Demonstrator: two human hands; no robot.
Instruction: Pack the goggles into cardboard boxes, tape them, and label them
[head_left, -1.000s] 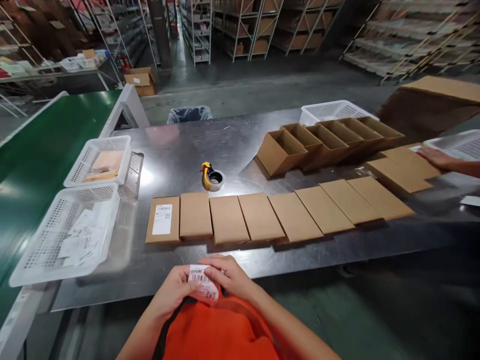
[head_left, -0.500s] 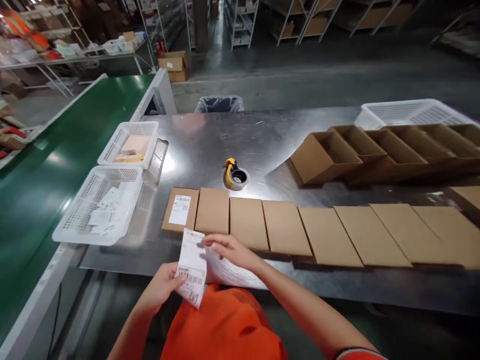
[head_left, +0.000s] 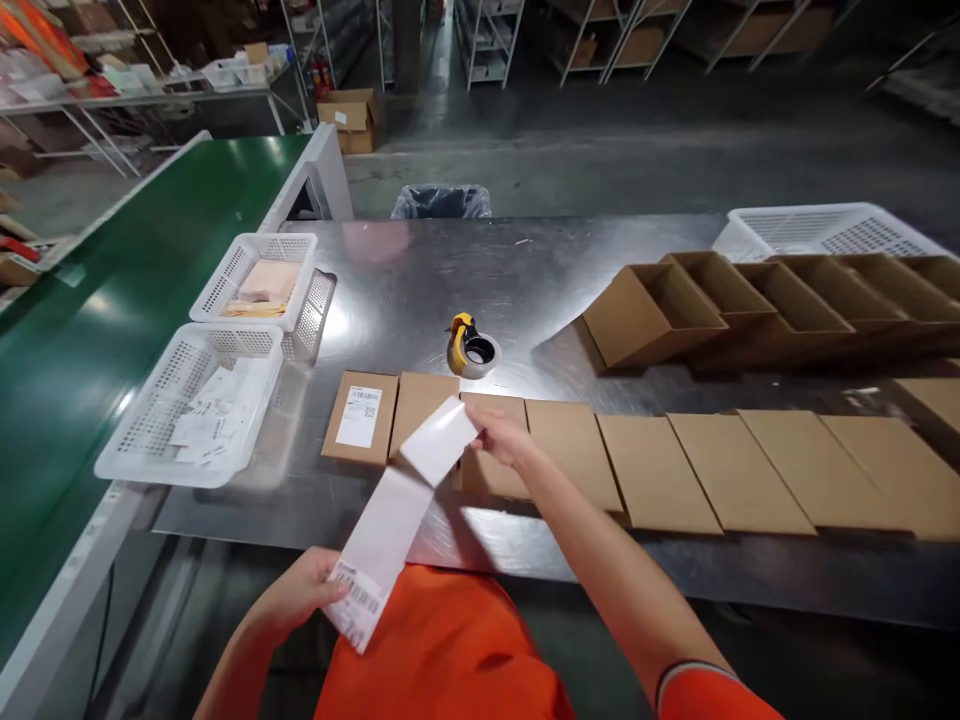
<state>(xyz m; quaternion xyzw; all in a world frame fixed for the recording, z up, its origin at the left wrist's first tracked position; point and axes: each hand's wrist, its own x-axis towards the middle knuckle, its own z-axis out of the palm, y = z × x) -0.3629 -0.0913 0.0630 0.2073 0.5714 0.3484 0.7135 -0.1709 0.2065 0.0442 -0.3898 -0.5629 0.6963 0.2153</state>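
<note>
A printed label strip (head_left: 390,520) was stretched between two hands across the near edge of the tabletop (head_left: 420,275).
The left hand (head_left: 300,592), just off that edge, was closed in a pinch on the strip's barcoded end, thumb on the printed face; the right hand (head_left: 499,435), fingertips nearly together, gripped the far end above the row of closed cartons (head_left: 577,450), the strip creased near that end. At the row's left end lay a carton with a shipping label (head_left: 361,440). Behind the row sat a yellow tape dispenser (head_left: 459,345). Along the tabletop's left edge stood a basket of paper slips (head_left: 139,468) and, farther back, a basket of envelopes (head_left: 300,285). Open boxes (head_left: 626,320) leaned together towards the far right corner.
</note>
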